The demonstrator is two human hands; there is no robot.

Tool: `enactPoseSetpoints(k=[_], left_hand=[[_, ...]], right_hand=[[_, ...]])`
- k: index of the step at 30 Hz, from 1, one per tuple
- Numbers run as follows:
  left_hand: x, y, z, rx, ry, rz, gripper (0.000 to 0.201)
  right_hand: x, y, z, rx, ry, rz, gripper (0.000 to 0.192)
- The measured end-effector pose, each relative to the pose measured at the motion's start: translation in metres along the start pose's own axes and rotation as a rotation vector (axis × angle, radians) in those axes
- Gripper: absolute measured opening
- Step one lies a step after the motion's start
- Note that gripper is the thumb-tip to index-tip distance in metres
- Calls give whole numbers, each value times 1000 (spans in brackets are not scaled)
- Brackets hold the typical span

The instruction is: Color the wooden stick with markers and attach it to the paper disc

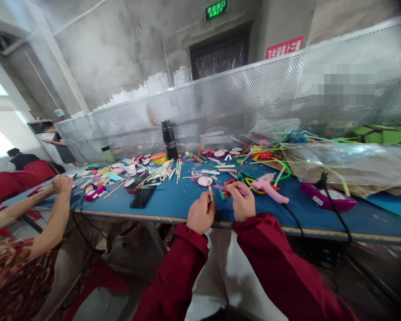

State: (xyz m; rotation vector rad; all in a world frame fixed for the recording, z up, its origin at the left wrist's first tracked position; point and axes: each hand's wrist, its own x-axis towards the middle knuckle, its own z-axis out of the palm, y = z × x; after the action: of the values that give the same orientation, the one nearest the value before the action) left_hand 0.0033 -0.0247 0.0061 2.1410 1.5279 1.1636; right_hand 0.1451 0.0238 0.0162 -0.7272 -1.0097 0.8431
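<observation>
My left hand (201,215) is closed around a thin pale wooden stick (210,189) that points up from the fist. My right hand (241,201) pinches a pink pipe cleaner (223,188) lying crosswise toward the stick. Both hands hover over the near edge of a blue work table (173,203). My sleeves are dark red. Just beyond the hands lie a round white-and-red disc (204,181) and a pink hot-glue gun (268,186) with a black cord.
Craft sticks (160,171), discs and coloured tubes (274,154) litter the table. A black bottle (169,139) stands mid-table. A purple device (327,196) and plastic bags (354,162) lie right. A co-worker's arms (53,209) work at left. A perforated metal screen (254,98) backs the table.
</observation>
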Motion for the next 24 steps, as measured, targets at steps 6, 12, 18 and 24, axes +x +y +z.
enactPoseSetpoints(k=[6, 12, 18, 24], left_hand=[[0, 1, 0, -3, 3, -4, 23], [0, 2, 0, -9, 8, -2, 20], [-1, 1, 1, -6, 10, -11, 20], [0, 2, 0, -2, 10, -11, 20]], right_hand=[[0, 0, 1, 4, 6, 16, 18], [0, -1, 0, -2, 4, 19, 17], [0, 0, 1, 8, 9, 31, 17], [1, 1, 1, 18, 10, 38, 17]])
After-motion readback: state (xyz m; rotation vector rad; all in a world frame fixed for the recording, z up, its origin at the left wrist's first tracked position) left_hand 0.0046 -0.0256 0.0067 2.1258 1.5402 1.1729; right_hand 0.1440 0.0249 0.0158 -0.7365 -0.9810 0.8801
